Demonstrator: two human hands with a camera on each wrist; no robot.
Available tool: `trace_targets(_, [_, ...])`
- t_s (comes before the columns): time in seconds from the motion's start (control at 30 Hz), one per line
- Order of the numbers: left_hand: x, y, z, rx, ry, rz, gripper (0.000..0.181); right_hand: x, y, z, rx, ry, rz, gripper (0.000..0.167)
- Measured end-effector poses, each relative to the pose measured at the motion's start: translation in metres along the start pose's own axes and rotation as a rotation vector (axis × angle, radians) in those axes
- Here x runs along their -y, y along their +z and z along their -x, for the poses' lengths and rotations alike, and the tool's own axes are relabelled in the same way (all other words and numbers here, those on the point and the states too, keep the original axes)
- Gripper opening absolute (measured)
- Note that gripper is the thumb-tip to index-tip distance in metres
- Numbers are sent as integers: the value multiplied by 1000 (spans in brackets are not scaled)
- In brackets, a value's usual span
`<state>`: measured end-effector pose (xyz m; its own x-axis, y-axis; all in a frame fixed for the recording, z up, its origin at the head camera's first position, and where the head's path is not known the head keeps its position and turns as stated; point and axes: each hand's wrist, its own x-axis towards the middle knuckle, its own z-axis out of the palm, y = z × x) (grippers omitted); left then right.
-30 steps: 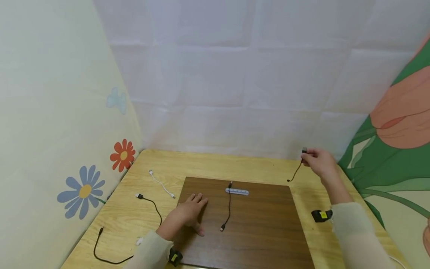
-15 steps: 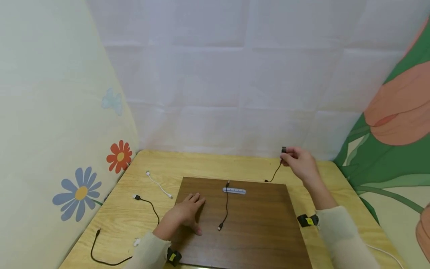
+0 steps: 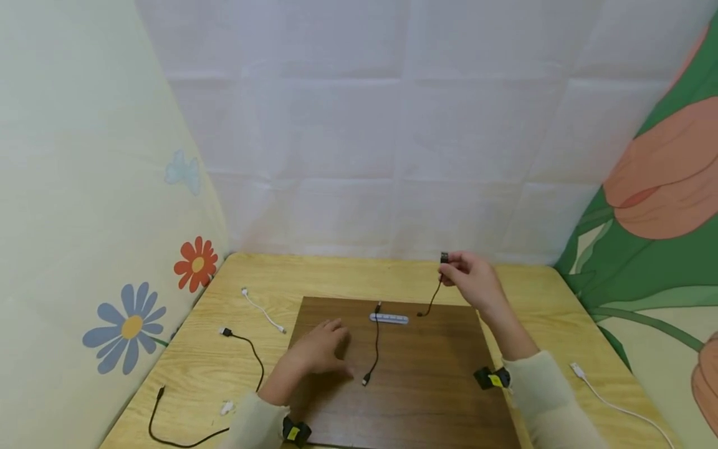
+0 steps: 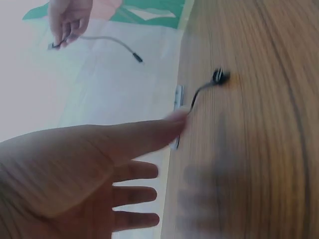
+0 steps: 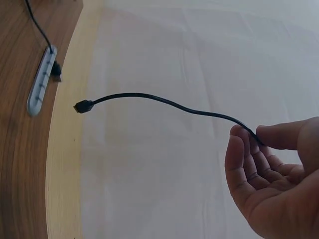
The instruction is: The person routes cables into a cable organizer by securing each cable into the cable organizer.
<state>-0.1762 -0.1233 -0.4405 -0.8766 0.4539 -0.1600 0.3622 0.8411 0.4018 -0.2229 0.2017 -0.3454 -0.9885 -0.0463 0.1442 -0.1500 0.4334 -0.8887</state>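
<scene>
My right hand [image 3: 473,284] pinches a short black USB cable near its plug [image 3: 444,257], above the far edge of the brown wooden board [image 3: 432,380]. The rest of the held cable [image 5: 132,94] hangs free, its small connector [image 5: 83,106] pointing toward a grey slotted cable holder [image 5: 37,94]. That cable holder [image 3: 398,320] sits at the board's far edge. Another black cable [image 3: 377,346] runs across its left end and down the board. Over the board's left part, my left hand [image 3: 320,349] has its fingers extended and holds nothing; its shadow falls on the wood.
Left of the board lie a short white cable [image 3: 262,308], a black USB cable [image 3: 249,341], a longer black cable [image 3: 151,421] and a small white piece [image 3: 227,407]. A white USB cable [image 3: 608,406] lies at right. Cloth walls [image 3: 336,125] surround the yellow table [image 3: 533,293].
My right hand has carried the black cable leftward, from beyond the board's right side to over its far edge. My left hand, earlier resting on the board, has lifted slightly.
</scene>
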Motion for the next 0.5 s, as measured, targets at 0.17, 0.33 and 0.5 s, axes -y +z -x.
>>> trace_targets(0.17, [-12,6,-11,-100,52,60,61,4,8,2,20,-51,-11,25])
trace_targets(0.33, [-28,11,-22,-194,96,147,47,7,19,5,58,-50,-38,26])
trace_targets(0.5, [-43,13,-29,-252,148,300,45,12,30,7,79,-31,-93,28])
